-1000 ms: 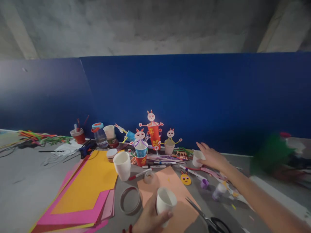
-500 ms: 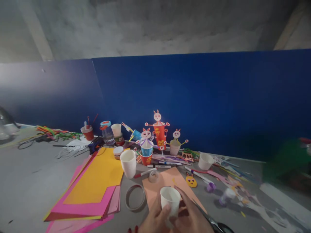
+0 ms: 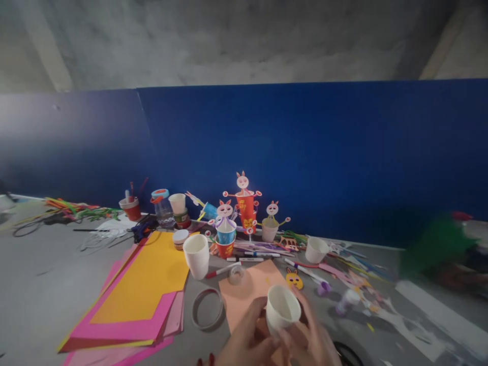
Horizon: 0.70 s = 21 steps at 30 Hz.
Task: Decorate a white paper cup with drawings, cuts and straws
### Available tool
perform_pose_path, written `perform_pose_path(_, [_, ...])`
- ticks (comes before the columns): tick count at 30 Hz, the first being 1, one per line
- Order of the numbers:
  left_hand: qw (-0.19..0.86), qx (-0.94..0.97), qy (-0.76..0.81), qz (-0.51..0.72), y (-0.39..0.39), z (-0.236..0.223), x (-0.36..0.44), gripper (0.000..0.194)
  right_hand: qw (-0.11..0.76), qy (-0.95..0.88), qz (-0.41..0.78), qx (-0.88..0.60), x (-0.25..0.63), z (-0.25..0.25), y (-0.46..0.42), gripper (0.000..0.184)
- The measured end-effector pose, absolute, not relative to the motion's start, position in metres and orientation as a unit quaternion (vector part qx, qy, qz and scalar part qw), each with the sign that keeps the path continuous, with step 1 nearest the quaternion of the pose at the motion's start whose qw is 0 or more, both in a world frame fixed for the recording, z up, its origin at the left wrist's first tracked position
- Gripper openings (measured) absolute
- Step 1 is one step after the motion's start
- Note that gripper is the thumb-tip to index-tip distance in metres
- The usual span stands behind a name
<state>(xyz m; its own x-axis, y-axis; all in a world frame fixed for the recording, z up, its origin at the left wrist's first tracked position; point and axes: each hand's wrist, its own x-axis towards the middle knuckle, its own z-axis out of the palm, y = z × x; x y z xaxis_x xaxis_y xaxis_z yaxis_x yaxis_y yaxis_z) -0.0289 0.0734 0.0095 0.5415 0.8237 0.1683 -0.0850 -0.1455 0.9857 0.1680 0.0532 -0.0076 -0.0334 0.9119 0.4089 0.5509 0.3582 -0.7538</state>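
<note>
A white paper cup (image 3: 281,311) is held between my two hands, its open mouth tipped toward me. My left hand (image 3: 249,333) grips the cup's left side. My right hand (image 3: 310,330) is wrapped along its right side and lower front. Beneath them lies a sheet of peach paper (image 3: 246,288). Just beyond my right fingertips is a yellow rabbit-face cutout (image 3: 294,279). A taller white cup (image 3: 197,258) stands to the left, behind a roll of tape (image 3: 207,308). Black scissor handles (image 3: 348,353) show partly beside my right wrist.
Stacked yellow and pink paper (image 3: 141,284) lies at left. Rabbit figures on cups, including a red one (image 3: 245,206), stand at the back, with markers (image 3: 244,260) before them. Another white cup (image 3: 316,250), a glue stick (image 3: 347,302) and paper scraps lie right. A blue panel (image 3: 285,152) rises behind.
The cup has moved slightly right and up in my hands and its mouth is tilted more toward me. The whole view has shifted a little.
</note>
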Motion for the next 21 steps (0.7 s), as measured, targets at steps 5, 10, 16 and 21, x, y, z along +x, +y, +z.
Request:
perform_pose_path(5, [0.539,0.65,0.366,0.392,0.076,-0.003,-0.032,0.06,0.463,-0.669,0.1,-0.573,0.169,-0.02,0.061,0.066])
perform_pose_path(10, [0.505,0.625,0.395,0.446,0.077,-0.004,-0.032,0.047,0.414,-0.682,0.127,-0.59,0.168,-0.033,0.064,0.072])
perform_pose_path(16, [0.504,0.611,0.412,0.45,0.079,-0.003,-0.029,0.051,0.393,-0.673,0.161,-0.605,0.16,-0.024,0.06,0.074])
perform_pose_path(21, [0.496,0.617,0.417,0.446,0.08,0.001,-0.029,0.054,0.396,-0.671,0.158,-0.606,0.156,-0.024,0.062,0.082])
